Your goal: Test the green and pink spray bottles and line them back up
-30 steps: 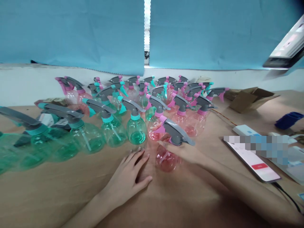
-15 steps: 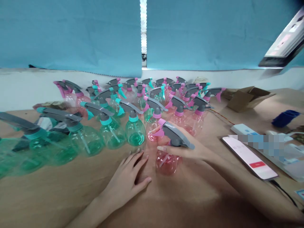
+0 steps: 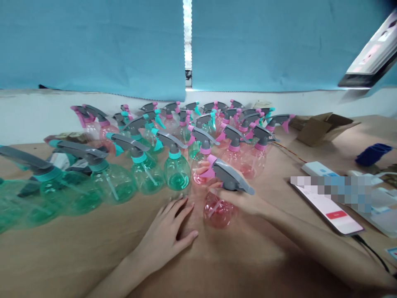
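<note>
My right hand (image 3: pixel 245 198) is wrapped round the neck of a pink spray bottle (image 3: pixel 219 212), just under its grey and pink trigger head. The bottle stands upright on the table with pink liquid at its bottom, and part of its neck is hidden by the fingers. Flat on the tabletop to its left lies my left hand (image 3: pixel 170 231), fingers spread, holding nothing. Just beyond that hand stands a green spray bottle (image 3: pixel 176 171) with a turquoise collar. Another pink spray bottle (image 3: pixel 198 167) is behind the one I grip.
Several more green and pink spray bottles (image 3: pixel 111 182) crowd the left and back of the wooden table (image 3: pixel 93 256). On the right lie a lit phone (image 3: pixel 338 215) with a cable, a white power strip (image 3: pixel 319 169), a blue object (image 3: pixel 372 154) and an open cardboard box (image 3: pixel 322 128).
My right thumb has drawn back from the front of the bottle's neck, and the fingers have shifted round it. The bottle and my left hand stay in place.
</note>
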Motion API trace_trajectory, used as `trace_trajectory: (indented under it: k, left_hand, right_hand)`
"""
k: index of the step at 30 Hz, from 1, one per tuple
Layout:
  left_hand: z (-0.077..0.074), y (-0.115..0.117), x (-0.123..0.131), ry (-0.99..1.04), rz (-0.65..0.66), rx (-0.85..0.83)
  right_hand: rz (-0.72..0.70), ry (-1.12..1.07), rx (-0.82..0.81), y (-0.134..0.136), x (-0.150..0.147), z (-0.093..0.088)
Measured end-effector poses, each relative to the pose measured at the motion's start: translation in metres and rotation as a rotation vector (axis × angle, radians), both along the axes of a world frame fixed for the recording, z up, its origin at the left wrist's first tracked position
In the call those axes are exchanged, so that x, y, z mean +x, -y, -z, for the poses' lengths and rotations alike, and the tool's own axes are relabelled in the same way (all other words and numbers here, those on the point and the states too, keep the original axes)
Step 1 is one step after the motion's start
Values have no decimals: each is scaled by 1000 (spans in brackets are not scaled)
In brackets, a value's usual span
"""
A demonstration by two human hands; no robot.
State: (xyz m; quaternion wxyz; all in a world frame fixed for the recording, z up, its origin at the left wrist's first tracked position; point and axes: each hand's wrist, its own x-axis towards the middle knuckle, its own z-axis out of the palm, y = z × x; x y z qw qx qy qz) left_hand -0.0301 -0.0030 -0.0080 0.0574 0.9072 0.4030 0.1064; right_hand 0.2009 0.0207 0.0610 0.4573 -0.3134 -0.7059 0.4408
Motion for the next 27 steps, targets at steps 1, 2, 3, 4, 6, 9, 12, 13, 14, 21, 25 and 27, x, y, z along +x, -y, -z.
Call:
trace_trajectory:
  k: [1, 2, 3, 4, 6, 9, 12, 13, 14, 21, 25, 27]
  left_hand:
    - [0, 0, 0, 1, 1, 1]
    - [0, 0, 0, 2, 1, 1]
    - [-1, 0, 0, 3, 0, 2]
    - [-1, 0, 0, 4, -1, 2]
    - [-2, 0, 0, 6, -2, 2]
    - [-2, 0, 1, 10, -1, -4]
    - [-2, 0, 1, 17, -1, -5]
    - [-2, 0, 1, 17, -3, -4]
    - [-2, 0, 1, 18, -4, -4]
    - [-2, 0, 0, 8, 1, -1]
    - [-2, 0, 0, 12, 8, -2]
    - [-2, 0, 0, 14, 8, -7]
  right_hand:
    - [11, 4, -13, 0, -1, -1]
    - [24, 9, -27, 1, -2, -2]
    - [35, 13, -40, 1, -2, -2]
    - [38, 17, -54, 2, -2, -2]
    - [45, 35, -74, 2, -2, -1]
    - [69, 63, -54, 1, -1, 4]
    - [93, 79, -37, 0, 0, 8]
    - [97, 83, -33, 0, 0, 9]
    - [98, 88, -28, 0, 0, 9]
    - [134, 130, 66, -1, 0, 0]
    - [119, 61, 154, 0, -2, -5]
    - [110, 43, 177, 0, -2, -7]
